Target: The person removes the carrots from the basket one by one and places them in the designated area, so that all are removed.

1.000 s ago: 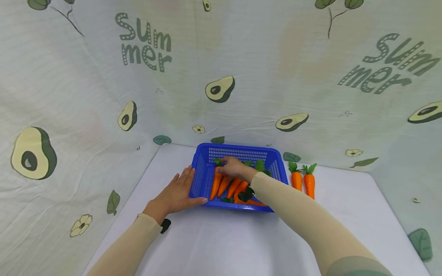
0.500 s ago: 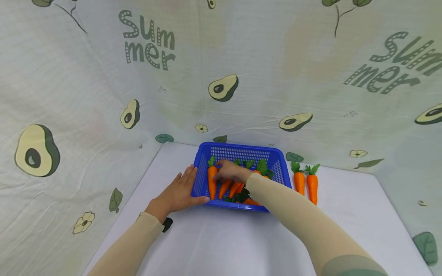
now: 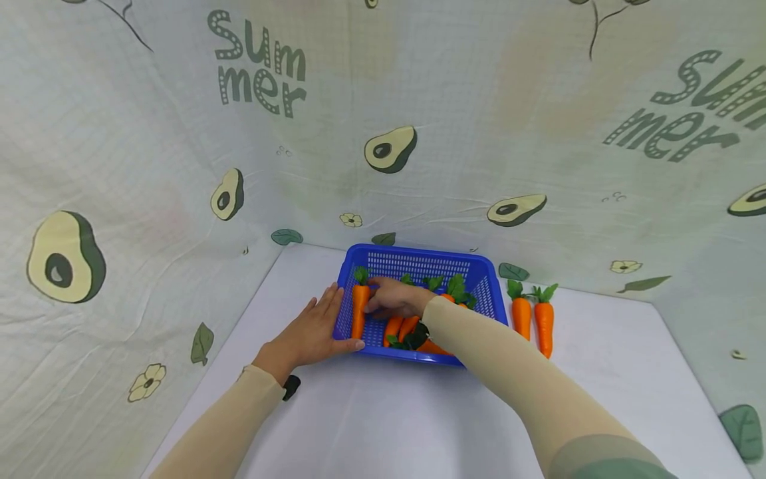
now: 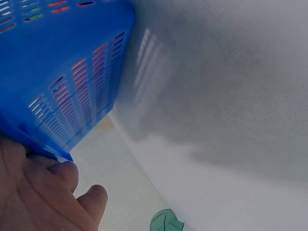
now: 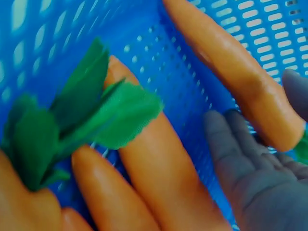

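An orange carrot (image 3: 360, 309) with a green leafy top lies along the left wall of the blue plastic basket (image 3: 413, 358). Beside it, inside the basket, is my right hand (image 3: 395, 297); its fingertips are at the carrot's upper end, and in the right wrist view straightish fingers (image 5: 231, 154) reach alongside the carrot (image 5: 240, 77). My left hand (image 3: 308, 334) rests with spread, straight fingers against the basket's left side, thumb at the front rim. The left wrist view shows part of the palm (image 4: 38, 187) at the blue wall (image 4: 62, 62).
Several more carrots (image 3: 393, 327) lie in the basket, partly covered by my right forearm, with green leaves (image 3: 456, 286) behind. Right of the basket, two carrots (image 3: 543, 322) lie on the white table (image 3: 604, 372). A printed cloth (image 3: 443, 100) rises behind and at both sides.
My right hand and the leftmost carrot have shifted left, so the carrot now lies by the basket's left wall. My left hand stays at the basket's side. The head view has tilted slightly.
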The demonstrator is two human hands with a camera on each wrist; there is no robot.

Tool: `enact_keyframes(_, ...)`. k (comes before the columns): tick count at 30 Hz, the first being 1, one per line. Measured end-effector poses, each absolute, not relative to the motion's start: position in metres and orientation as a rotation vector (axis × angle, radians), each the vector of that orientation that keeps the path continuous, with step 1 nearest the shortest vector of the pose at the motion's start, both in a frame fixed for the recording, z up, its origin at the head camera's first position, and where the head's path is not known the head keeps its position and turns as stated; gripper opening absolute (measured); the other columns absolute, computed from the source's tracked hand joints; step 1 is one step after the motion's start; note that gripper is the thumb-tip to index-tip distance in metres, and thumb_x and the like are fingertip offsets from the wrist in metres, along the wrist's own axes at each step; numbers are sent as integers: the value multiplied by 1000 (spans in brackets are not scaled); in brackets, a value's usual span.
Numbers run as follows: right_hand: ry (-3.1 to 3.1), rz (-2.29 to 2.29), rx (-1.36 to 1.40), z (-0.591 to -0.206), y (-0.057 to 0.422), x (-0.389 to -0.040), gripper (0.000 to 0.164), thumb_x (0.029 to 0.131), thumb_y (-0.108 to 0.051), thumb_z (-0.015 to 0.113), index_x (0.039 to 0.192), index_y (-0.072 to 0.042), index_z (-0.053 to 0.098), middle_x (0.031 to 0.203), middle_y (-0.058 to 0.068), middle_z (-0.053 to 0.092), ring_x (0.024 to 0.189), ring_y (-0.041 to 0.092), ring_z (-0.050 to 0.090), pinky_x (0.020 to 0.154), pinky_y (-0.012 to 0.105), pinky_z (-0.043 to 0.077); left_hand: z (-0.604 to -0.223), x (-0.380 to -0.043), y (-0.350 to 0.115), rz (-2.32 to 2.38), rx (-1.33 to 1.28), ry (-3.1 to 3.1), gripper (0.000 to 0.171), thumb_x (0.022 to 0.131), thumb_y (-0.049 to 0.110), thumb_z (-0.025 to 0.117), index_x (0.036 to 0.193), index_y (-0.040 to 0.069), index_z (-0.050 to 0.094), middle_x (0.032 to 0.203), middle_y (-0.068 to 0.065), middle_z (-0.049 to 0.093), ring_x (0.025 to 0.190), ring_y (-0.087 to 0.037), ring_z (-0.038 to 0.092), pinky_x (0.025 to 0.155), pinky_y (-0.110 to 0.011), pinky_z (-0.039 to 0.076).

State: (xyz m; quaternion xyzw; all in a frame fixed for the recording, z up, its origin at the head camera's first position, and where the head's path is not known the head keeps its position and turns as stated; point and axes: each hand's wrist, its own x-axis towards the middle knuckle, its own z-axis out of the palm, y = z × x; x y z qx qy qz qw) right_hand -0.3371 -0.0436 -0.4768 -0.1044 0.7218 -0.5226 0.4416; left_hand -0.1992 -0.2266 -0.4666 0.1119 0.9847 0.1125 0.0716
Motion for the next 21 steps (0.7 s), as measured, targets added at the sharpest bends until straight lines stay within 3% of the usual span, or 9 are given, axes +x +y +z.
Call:
enact_keyframes(10, 1817, -1302, -356, -474, -55, -332, 81, 86, -1, 71, 149, -5, 22, 128, 18, 50, 103, 29, 64, 91, 51, 55, -468, -200, -227, 344, 329, 2948, 126, 71, 94, 32, 157, 8, -1, 166, -9, -3, 154, -24, 3, 123, -50, 11)
enact_keyframes(21, 1860, -1474, -429, -460, -37, -331, 73, 90, -6, 68, 150, -18, 26, 129, 22, 49, 102, 31, 65, 89, 54, 55, -467, -199, -226, 372, 305, 2945, 127, 71, 94, 36, 157, 7, 2, 166, -9, -2, 153, -24, 6, 123, -50, 12)
